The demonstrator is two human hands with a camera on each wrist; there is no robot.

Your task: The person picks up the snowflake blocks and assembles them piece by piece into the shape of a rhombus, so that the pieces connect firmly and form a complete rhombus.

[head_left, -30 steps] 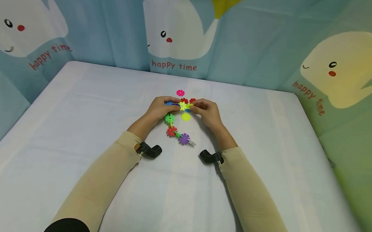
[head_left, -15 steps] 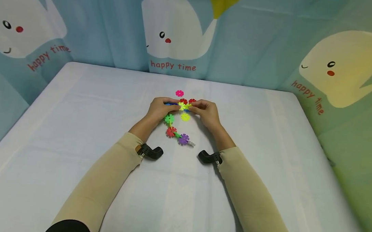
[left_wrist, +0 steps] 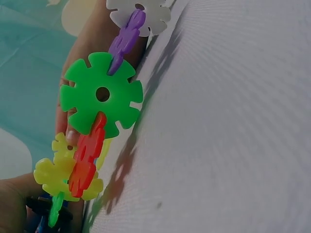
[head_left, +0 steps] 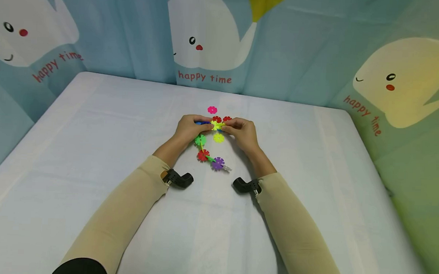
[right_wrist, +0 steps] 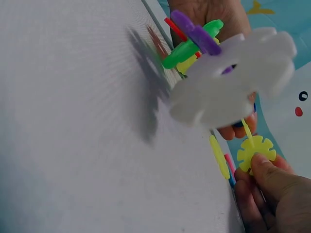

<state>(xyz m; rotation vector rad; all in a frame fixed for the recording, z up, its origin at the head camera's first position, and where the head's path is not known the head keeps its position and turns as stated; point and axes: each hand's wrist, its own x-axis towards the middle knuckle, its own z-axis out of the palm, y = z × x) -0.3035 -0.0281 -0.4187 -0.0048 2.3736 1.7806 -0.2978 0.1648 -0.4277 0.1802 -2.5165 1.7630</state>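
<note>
In the head view, my left hand [head_left: 188, 129] pinches a yellow snowflake disc [head_left: 215, 125] at one end of a chain of interlocking plastic discs. My right hand [head_left: 244, 134] faces it; in the right wrist view its thumb and fingers pinch a second yellow disc [right_wrist: 255, 145], which meets the edge of the left hand's disc. The chain hangs toward me from under the left hand: a blue disc [head_left: 199, 122], then a green disc [head_left: 200, 140], a red disc [head_left: 203, 155], a purple disc [head_left: 217, 164] and a white disc [left_wrist: 153, 19] at its end.
Loose discs lie around the hands on the white table [head_left: 295, 155]: a pink disc [head_left: 212, 109], two red ones behind the fingertips, a yellow disc [head_left: 218, 138] in front and a blue disc [head_left: 220, 130] partly hidden. A whale-print curtain [head_left: 298, 55] stands behind the table.
My right hand has edged slightly left toward the left hand, with the yellow disc in its fingers. The chain and the loose discs stay nearly as they were.
</note>
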